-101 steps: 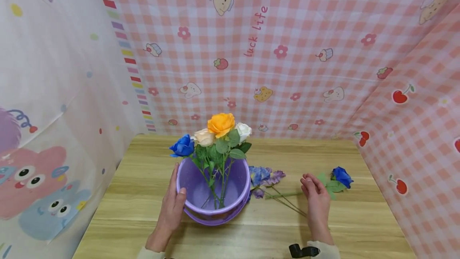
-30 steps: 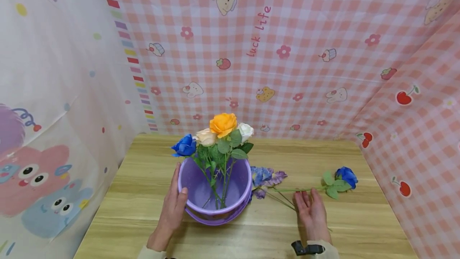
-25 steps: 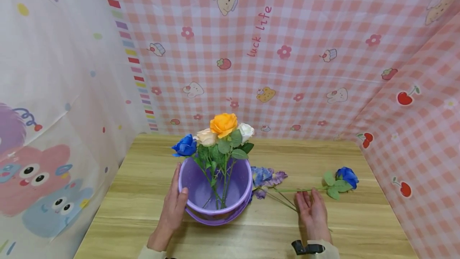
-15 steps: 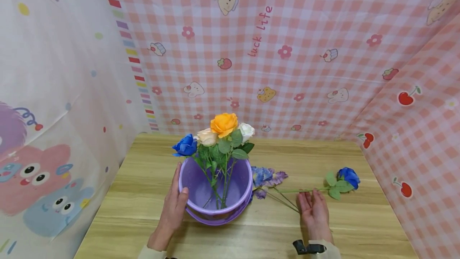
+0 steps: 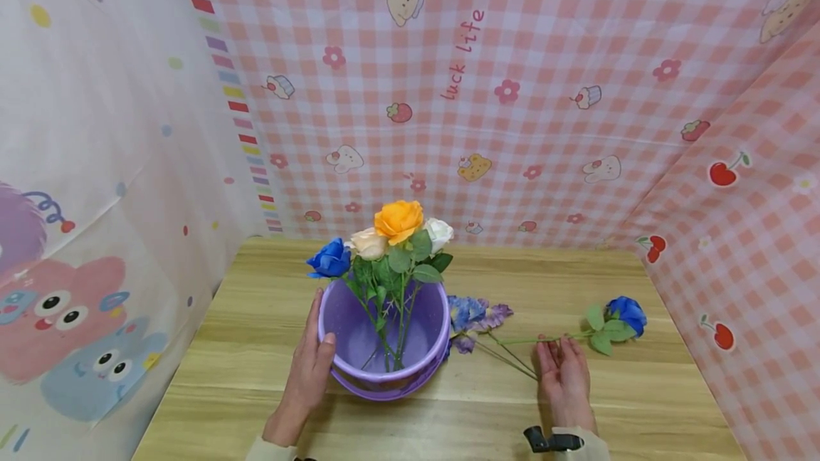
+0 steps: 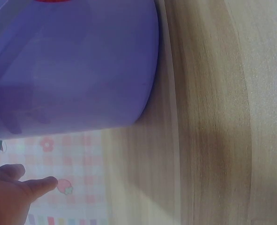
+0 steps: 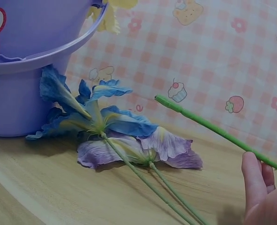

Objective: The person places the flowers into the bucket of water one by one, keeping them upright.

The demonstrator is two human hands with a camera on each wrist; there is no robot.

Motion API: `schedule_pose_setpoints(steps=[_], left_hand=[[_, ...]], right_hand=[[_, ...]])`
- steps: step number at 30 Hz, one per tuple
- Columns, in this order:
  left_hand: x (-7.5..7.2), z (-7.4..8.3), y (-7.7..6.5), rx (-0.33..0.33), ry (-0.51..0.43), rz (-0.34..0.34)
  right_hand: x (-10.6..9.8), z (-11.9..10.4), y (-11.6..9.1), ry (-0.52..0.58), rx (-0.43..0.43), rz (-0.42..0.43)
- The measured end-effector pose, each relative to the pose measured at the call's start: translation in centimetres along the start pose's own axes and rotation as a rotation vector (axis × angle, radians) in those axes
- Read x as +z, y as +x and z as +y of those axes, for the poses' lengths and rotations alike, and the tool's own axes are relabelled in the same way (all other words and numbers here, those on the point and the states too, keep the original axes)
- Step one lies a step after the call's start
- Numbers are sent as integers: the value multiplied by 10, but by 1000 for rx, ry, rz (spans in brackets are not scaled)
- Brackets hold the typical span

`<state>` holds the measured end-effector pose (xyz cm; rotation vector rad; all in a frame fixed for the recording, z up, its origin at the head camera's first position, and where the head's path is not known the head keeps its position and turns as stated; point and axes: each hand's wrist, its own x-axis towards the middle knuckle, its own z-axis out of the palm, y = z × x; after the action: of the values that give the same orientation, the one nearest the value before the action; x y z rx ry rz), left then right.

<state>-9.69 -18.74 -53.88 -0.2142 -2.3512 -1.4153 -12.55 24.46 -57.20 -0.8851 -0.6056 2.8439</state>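
We count four roses (image 5: 398, 223) in one bucket (image 5: 346, 326) — our left hand (image 5: 307, 372) spread against its side. Right of the bucket, our right hand (image 5: 565, 379) pinches one blue rose (image 5: 626, 316); two flowers (image 5: 468, 313) lie between.

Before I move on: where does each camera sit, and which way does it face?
Head: on the head, facing forward and down over the table and bucket; left fingers, right fingers and both sleeves show.
Left wrist: on that wrist, facing the bucket's side, picture turned sideways; left fingers show lower left.
Right wrist: on that wrist, facing across the table toward the bucket; right fingers show lower right, on a green stem.
Shared: head and right wrist both show the stem, bucket, blue flower and purple flower.
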Motion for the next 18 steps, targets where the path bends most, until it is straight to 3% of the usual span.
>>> schedule_pose_setpoints(steps=[9, 18], left_hand=[[0, 0, 0, -2, 1, 3], [1, 0, 0, 2, -10, 4]], right_hand=[[5, -3, -4, 16, -6, -5], [13, -5, -14, -78, -49, 4]])
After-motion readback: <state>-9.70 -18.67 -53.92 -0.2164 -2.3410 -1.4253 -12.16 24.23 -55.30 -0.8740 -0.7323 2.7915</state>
